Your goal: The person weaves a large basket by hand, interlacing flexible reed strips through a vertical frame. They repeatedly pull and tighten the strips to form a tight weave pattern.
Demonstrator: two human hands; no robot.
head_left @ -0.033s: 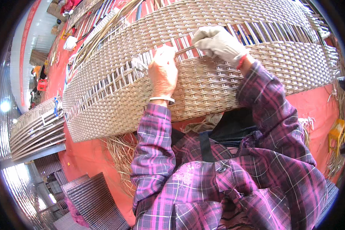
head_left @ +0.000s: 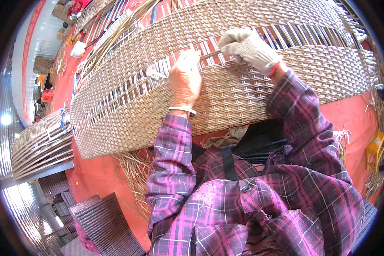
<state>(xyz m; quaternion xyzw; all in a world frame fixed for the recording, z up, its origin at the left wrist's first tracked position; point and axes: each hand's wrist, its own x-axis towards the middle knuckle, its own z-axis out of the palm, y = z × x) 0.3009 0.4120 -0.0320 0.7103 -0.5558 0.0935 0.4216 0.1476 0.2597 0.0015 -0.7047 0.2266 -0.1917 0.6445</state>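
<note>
A long brown-beige woven wicker panel (head_left: 234, 96) lies across in front of me, with an unwoven gap along its middle where pale strands (head_left: 162, 66) show. My bare left hand (head_left: 185, 83), with a white bangle at the wrist, is closed at the near edge of this gap. A short stretch of brown weaving strip (head_left: 210, 55) runs from its fingertips to my right hand (head_left: 251, 52). That hand wears a pale knitted glove and is closed round the strip's other end, just above the weave. The fingertips of both hands are partly hidden.
Loose cut strips (head_left: 134, 175) lie on the red floor covering (head_left: 102, 179) in front of me. At the left stands a stack of curved slatted panels (head_left: 40, 143), with a dark ribbed woven piece (head_left: 111, 224) below. A yellow stool (head_left: 374, 149) is at the far right.
Both hands have shifted slightly to the right, the strip still stretched between them. The wicker panel stays almost in place.
</note>
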